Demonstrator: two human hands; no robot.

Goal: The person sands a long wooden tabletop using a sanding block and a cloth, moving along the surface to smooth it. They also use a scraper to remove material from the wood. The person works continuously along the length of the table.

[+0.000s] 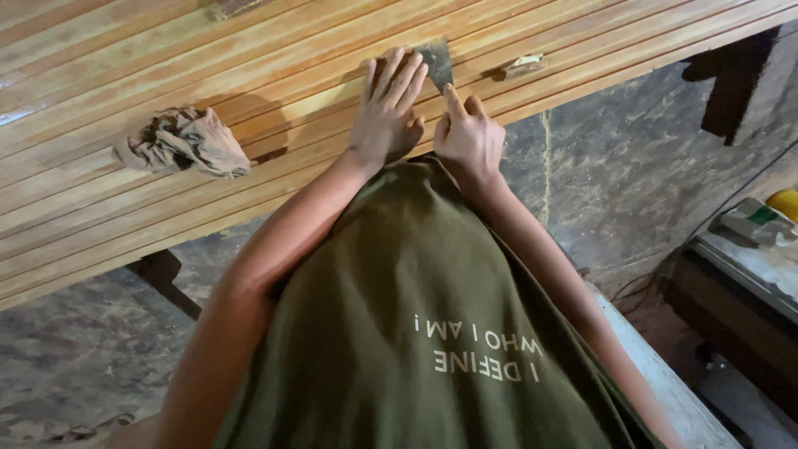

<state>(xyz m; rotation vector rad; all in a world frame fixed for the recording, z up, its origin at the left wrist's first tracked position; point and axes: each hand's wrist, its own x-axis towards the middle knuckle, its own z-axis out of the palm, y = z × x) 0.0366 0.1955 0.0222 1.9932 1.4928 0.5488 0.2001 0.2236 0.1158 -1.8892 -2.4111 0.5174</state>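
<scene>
Your left hand [387, 106] covers the near part of the flat grey metal blade [435, 60], so you cannot see how it is gripped. The grooved orange-brown wooden panel [125, 66] runs off three edges. The small pale scrap [522, 64] is too small to identify.

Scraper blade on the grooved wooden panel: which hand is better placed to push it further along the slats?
Probably the right hand: its forefinger presses the flat metal scraper blade. The left hand lies flat beside the blade, fingers spread on the wooden panel, seemingly steadying it. The crumpled rag lies untouched.
</scene>
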